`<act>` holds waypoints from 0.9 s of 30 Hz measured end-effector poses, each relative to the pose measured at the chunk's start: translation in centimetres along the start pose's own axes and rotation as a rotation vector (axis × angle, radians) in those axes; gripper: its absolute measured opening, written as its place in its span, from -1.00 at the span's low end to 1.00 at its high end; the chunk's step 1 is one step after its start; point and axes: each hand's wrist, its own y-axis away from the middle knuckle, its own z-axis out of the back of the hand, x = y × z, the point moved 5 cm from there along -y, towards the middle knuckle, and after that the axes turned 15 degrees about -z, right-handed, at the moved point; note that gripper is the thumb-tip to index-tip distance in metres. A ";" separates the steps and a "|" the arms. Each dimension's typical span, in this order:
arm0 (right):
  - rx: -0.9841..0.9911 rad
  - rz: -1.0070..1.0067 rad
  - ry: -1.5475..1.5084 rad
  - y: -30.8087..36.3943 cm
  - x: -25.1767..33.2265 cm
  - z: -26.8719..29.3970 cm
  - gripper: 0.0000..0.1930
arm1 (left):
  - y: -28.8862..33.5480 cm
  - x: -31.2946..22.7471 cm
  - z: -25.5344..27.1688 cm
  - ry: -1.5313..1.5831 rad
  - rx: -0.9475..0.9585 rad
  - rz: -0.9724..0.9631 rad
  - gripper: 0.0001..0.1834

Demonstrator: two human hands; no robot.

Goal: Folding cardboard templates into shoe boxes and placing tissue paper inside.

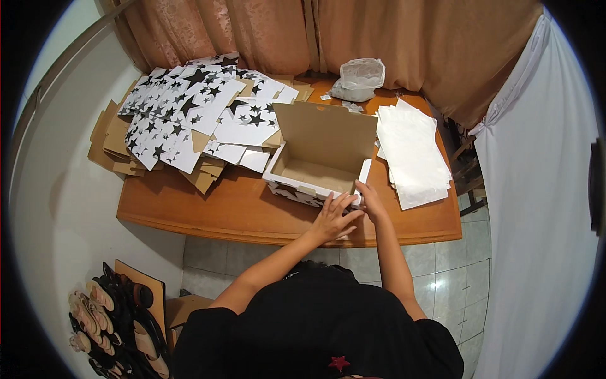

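An open cardboard box [315,169], brown inside and white with black stars outside, stands near the middle of the table's front edge. Its lid is raised at the far side. My left hand [334,218] lies against the front wall close to the right corner, fingers spread and fingertips at the rim. At that same front right corner, my right hand [372,202] is closed on the box's side wall, its index finger up along the edge. The corner itself is partly hidden by my fingers.
Flat star-printed cardboard blanks [183,114] are piled on the left of the wooden table [189,208]. White sheets [413,155] lie stacked to the right of the box. Behind it sits a clear plastic bag [360,79]. Shoes [101,309] stand on the lower left.
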 end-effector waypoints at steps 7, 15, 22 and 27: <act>-0.050 0.066 -0.143 -2.3 -0.7 1.6 -0.36 | 5.9 9.5 6.0 -0.127 -0.241 0.686 -0.48; -0.653 0.613 0.576 0.5 5.4 -0.5 -0.32 | 12.9 17.6 4.0 0.544 -0.302 0.929 -0.45; -0.714 0.319 0.726 -1.7 6.6 -1.3 -0.29 | 13.2 15.5 4.2 0.671 -0.306 0.938 -0.36; -0.761 0.263 0.853 -2.6 5.3 -1.3 -0.32 | 13.9 13.6 4.8 0.643 -0.252 0.955 -0.37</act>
